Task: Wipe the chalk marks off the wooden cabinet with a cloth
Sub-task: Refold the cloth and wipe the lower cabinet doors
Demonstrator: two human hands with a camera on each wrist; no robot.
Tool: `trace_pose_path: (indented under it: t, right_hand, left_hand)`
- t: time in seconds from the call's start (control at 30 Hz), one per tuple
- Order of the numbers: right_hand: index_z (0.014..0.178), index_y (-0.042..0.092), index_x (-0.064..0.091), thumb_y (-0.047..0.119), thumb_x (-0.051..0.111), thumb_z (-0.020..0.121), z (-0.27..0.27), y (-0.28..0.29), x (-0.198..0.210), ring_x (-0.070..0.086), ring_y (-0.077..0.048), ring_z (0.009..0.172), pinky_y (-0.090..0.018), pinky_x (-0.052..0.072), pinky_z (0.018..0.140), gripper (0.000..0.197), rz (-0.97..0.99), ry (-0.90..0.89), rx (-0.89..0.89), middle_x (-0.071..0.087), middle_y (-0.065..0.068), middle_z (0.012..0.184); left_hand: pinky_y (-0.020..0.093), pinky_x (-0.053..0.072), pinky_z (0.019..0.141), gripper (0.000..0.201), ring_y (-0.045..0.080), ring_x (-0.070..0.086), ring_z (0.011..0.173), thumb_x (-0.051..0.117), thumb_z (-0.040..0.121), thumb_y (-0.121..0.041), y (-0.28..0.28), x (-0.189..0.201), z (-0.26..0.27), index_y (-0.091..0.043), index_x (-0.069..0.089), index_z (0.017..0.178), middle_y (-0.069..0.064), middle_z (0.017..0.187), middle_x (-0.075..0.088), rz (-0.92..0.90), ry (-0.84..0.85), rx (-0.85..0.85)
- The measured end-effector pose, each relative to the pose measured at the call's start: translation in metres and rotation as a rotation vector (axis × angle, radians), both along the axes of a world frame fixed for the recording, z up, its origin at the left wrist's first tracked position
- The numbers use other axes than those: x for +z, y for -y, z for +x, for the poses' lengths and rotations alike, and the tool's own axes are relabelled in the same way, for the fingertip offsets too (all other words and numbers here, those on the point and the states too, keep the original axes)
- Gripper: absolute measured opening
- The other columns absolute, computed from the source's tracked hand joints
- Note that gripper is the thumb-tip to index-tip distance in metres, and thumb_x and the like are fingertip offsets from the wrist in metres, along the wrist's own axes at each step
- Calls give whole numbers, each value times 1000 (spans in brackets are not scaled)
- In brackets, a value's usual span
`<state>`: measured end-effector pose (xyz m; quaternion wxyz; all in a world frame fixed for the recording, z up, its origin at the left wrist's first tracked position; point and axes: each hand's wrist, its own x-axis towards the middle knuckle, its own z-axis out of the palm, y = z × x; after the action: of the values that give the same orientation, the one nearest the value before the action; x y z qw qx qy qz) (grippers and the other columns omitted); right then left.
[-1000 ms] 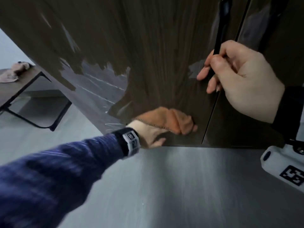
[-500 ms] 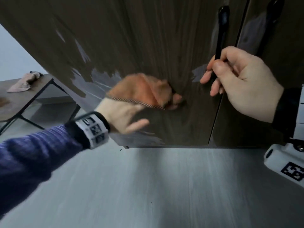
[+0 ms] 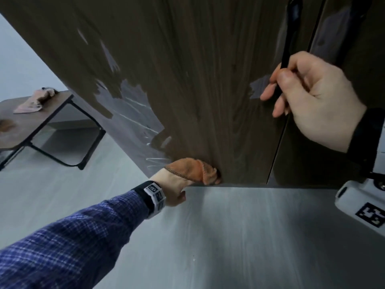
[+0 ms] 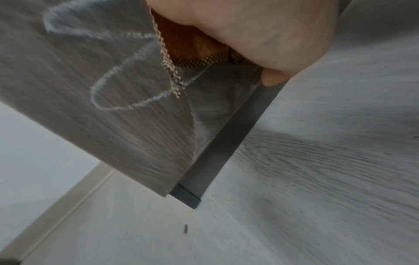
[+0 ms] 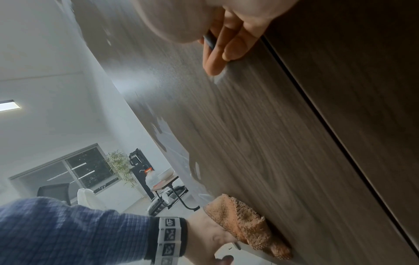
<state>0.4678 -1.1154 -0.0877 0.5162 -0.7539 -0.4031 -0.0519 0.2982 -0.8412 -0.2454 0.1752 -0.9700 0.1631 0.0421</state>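
The orange cloth (image 3: 192, 170) is being pressed by the left hand (image 3: 173, 188) at the cabinet (image 3: 198, 80) door's lower edge — the handle (image 3: 288, 38) is being gripped by the right hand (image 3: 312, 101). Chalk loops (image 4: 118, 86) at centre-left are likely being missed — smearing is risked.

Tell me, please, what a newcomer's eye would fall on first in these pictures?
Probably the orange cloth, pressed by the left hand against the dark wooden cabinet door near its bottom edge. Next, the looping white chalk marks beside the cloth. Then the right hand, higher up, gripping the black door handle.
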Motion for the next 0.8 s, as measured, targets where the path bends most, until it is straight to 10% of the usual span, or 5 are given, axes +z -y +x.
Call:
trace_pose_path:
  t: [0.17,0.33,0.47,0.8]
  right_hand:
    - [100,16,57,28,40,106,0,-3,-1,66,-16,65,-22,48,68,21,25,1,8,72,4,88]
    - [90,26,55,42,40,100,2,-13,-11,62,-20,58,-35,44,63,25,134,6,-38,72,3,87]
    - [89,33,56,47,39,99,2,-9,-11,60,-22,58,-39,45,63,24,158,-29,-51,72,5,89]
    - [88,20,53,31,41,102,4,-3,-6,63,-16,61,-29,46,70,22,83,-34,3,72,1,85]
  left_hand:
    - [46,25,122,61,30,40,144,50,85,-23,-29,66,5,-19,53,146,5,150,51,-17,23,-95]
    - [46,42,95,47,37,63,91,46,89,-39,-50,136,-18,-6,68,114,18,86,69,16,417,85]
    - [37,38,70,42,33,58,74,52,87,-38,-16,135,-22,-10,56,116,13,80,64,-145,679,120]
    - [46,40,85,36,35,48,90,44,96,-30,18,151,-5,-7,72,97,19,99,56,-370,916,259]
